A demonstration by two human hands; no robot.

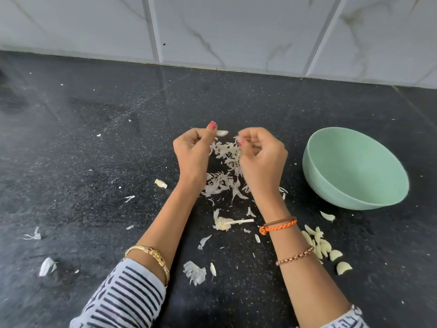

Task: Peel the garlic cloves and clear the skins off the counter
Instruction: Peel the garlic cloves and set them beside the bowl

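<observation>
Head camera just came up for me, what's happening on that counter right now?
A person is peeling garlic over the black counter. The left hand pinches a garlic clove, and the right hand pinches a bit of skin. Loose skins lie below the hands. Peeled cloves lie beside the right forearm, near a green bowl.

Head view: close, angled forward-down over counter [94, 150].

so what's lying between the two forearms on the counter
In the head view: a loose pile of garlic skins, and nearer, the bare garlic stem with its root.
</observation>
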